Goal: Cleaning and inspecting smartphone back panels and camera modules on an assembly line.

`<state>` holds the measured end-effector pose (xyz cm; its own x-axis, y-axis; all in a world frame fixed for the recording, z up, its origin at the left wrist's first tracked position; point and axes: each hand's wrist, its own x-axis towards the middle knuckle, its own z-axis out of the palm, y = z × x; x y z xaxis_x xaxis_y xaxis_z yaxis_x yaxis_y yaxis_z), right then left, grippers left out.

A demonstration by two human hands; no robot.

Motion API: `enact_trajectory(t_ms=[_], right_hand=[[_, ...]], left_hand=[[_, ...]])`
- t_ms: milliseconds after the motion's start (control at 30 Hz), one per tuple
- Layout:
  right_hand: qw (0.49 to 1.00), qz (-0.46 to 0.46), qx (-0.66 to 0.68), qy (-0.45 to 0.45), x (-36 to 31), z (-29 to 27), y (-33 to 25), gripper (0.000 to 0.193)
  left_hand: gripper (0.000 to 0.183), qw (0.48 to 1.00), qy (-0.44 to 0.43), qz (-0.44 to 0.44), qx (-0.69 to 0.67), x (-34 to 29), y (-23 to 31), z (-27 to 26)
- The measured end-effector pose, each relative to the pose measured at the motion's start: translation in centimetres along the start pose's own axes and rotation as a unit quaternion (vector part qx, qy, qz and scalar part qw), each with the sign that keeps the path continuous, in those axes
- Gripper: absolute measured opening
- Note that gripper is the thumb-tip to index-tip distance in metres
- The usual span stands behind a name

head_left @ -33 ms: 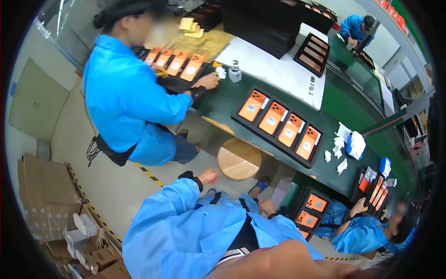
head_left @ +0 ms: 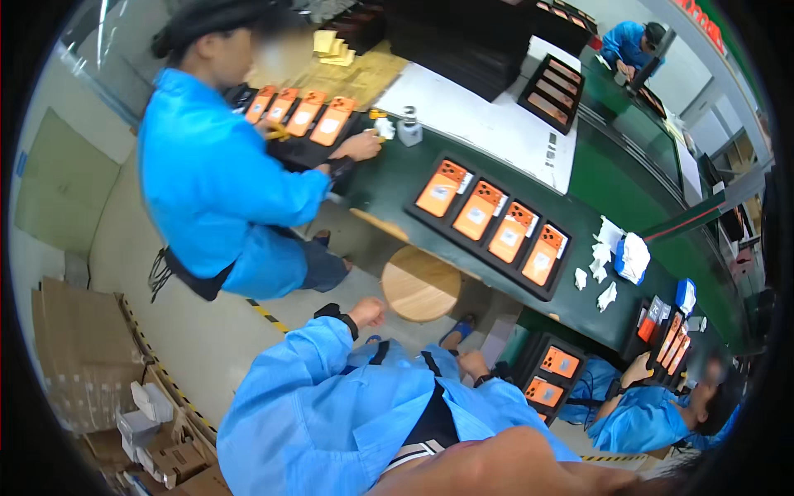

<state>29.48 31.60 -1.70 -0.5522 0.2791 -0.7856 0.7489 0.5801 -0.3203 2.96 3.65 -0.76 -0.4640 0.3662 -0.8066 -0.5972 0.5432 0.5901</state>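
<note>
My left hand hangs in a loose fist beside the round wooden stool, apart from it, with nothing showing in it. A dark band sits on that wrist. My right hand is low in front of me, left of a black tray of orange phones; its fingers are hidden from view. On the green workbench ahead lies another black tray holding several orange phones, camera ends facing away from me. Neither hand touches the bench.
At the left a co-worker in blue handles more orange phones beside a clear bottle. Crumpled white tissues lie near a tissue pack. Another person sits at the right. Cardboard boxes stand on the left.
The view has shifted slightly, so the bench and the co-worker at the left appear a little farther left. My hands keep nearly the same pose.
</note>
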Motion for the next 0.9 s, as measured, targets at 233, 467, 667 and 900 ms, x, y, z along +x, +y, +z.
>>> enact_trajectory(t_ms=[233,467,667,900], right_hand=[[0.994,-0.069,0.028,0.076,22.1,-5.2,-2.2,0.033],[0.970,-0.081,0.102,0.204,31.9,0.5,-3.2,0.036],[0.985,0.000,0.053,0.165,37.0,3.6,-2.8,0.036],[0.985,0.077,0.037,0.152,37.5,9.9,-1.0,0.035]], left_hand=[[0.030,0.953,0.194,0.088,0.213,17.3,3.2,-1.2],[0.052,0.918,0.114,-0.044,0.377,28.3,2.3,-2.6],[0.037,0.831,-0.018,0.096,0.548,28.5,6.5,-8.2],[0.022,0.448,0.119,0.608,0.645,21.1,46.7,-19.3]])
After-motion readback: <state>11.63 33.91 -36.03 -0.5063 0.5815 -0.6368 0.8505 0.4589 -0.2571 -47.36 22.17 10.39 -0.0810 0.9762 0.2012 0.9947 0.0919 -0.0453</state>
